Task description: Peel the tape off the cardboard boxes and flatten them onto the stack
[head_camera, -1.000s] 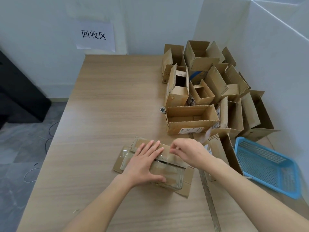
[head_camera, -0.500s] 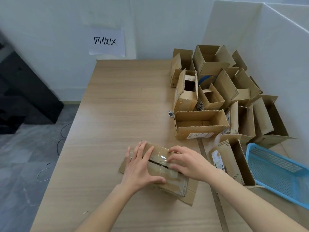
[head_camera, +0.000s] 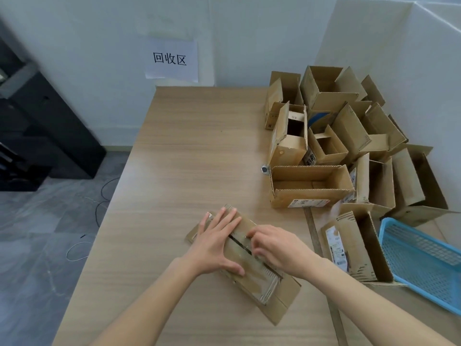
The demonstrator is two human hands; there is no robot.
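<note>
Nearest the camera, a taped cardboard box (head_camera: 252, 275) is being held down on the wooden bench (head_camera: 189, 151), lying flat with its flaps spread at both ends. It is being pressed by the left hand (head_camera: 214, 245), whose fingers are being kept straight and spread across the top panel — the thumb is lying along the near edge. Just beside it, the seam of clear tape (head_camera: 243, 244) is being picked at by the right hand (head_camera: 277, 248), its fingertips being curled down onto the slit; whether the tape is actually being pinched cannot be told. To the right, an open box with a shipping label (head_camera: 354, 248) is being shown on its side, touching a blue plastic basket (head_camera: 421, 260) at the bench's edge. Farther back, a pile of opened boxes (head_camera: 331, 146) is being kept against the white partition (head_camera: 389, 53) — some upright, some tipped. On the far wall, a paper sign (head_camera: 171, 59) with three printed characters is being displayed above the bench's end.
</note>
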